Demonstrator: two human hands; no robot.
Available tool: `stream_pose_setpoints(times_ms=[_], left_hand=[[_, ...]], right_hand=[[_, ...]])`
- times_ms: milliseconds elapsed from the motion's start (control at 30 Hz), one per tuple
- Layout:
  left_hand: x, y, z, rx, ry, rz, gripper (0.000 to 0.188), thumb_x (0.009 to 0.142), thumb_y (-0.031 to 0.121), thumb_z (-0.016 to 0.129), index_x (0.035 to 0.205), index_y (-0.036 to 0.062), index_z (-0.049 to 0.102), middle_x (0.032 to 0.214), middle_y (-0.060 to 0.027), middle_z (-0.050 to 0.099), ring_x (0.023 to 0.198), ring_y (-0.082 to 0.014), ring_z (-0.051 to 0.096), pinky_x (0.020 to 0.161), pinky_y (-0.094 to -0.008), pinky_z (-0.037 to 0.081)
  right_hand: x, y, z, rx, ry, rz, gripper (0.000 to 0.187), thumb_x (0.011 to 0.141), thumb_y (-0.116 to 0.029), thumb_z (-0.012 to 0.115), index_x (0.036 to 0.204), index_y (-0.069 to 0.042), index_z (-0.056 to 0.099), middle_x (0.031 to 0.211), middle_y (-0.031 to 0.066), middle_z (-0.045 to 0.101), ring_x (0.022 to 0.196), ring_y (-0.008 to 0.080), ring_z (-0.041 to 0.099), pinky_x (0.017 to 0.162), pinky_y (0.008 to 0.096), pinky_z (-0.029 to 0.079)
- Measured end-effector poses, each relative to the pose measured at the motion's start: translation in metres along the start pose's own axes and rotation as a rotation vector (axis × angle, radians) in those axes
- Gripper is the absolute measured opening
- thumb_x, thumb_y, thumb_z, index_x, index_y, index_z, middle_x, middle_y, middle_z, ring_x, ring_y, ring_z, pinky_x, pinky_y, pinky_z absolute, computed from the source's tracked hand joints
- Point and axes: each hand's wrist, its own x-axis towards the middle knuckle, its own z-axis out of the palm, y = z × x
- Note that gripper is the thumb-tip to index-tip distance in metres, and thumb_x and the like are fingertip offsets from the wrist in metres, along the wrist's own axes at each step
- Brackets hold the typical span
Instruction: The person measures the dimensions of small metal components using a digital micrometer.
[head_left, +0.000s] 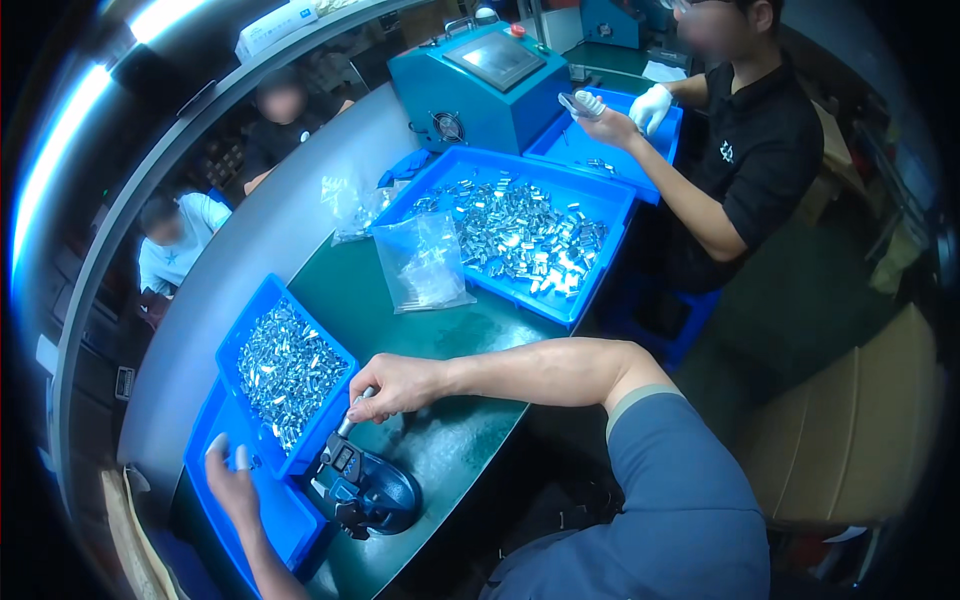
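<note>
Farthest left, the left hand is held over a lower blue tray, its fingertips apart. Partly across it is set one upper tray, heaped with small metal pieces, too many to be counted. Just beside them, one measuring tool is stood on the green table, its handle clamped in the right hand. Open room is left between its base and the table's front edge. Beyond, two clear bags are placed beside one large tray, its near corner set close to that edge. At right, a fourth tray is leaned over by one co-worker.
</note>
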Motion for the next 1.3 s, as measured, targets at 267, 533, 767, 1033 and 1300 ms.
stream_pose_setpoints(times_ms=[267,533,767,1033,1300], left_hand=[[0.021,0.053,0.052,0.237,-0.531,0.248,0.039,0.068,0.010,0.080,0.104,0.0010,0.069,0.100,-0.0180,0.064,0.101,-0.0358,0.058,0.089,-0.0448,0.046],[0.022,0.039,0.062,0.092,-0.607,0.095,0.024,0.069,0.006,0.077,0.091,0.0019,0.067,0.083,-0.0144,0.064,0.078,-0.0307,0.063,0.072,-0.0403,0.050],[0.014,0.025,0.061,0.096,-0.479,0.221,0.014,0.077,0.006,0.072,0.089,0.0019,0.068,0.085,-0.0152,0.067,0.078,-0.0283,0.065,0.072,-0.0374,0.052],[-0.031,0.073,0.027,-0.722,-0.364,-0.207,0.018,0.091,0.005,0.067,0.107,-0.0005,0.062,0.097,-0.0089,0.069,0.089,-0.0153,0.065,0.084,-0.0272,0.051],[-0.062,0.074,0.005,-1.072,-0.342,-0.277,0.025,0.092,0.001,0.063,0.116,-0.0007,0.060,0.103,-0.0140,0.069,0.094,-0.0186,0.066,0.088,-0.0326,0.053]], right_hand=[[0.002,0.006,0.001,-0.009,-0.030,0.039,0.036,0.091,-0.039,0.067,0.095,-0.003,0.071,0.076,0.0067,0.069,0.071,0.0107,0.065,0.064,0.0265,0.050],[0.001,0.003,0.005,-0.008,-0.005,0.014,0.037,0.090,-0.038,0.068,0.088,-0.001,0.070,0.071,0.0075,0.068,0.062,0.0110,0.062,0.055,0.0253,0.048],[0.001,-0.003,0.003,-0.114,-0.012,0.059,0.026,0.089,-0.031,0.068,0.091,-0.005,0.072,0.071,0.0019,0.067,0.066,0.0083,0.059,0.060,0.0266,0.048],[0.004,-0.001,-0.006,-0.029,0.012,0.137,0.022,0.091,-0.023,0.067,0.090,-0.001,0.068,0.073,0.0011,0.064,0.067,0.0071,0.058,0.061,0.0228,0.046],[0.009,0.002,0.006,0.007,-0.003,0.149,0.030,0.091,-0.030,0.069,0.094,0.000,0.067,0.074,0.0027,0.064,0.068,0.0075,0.057,0.063,0.0228,0.047]])
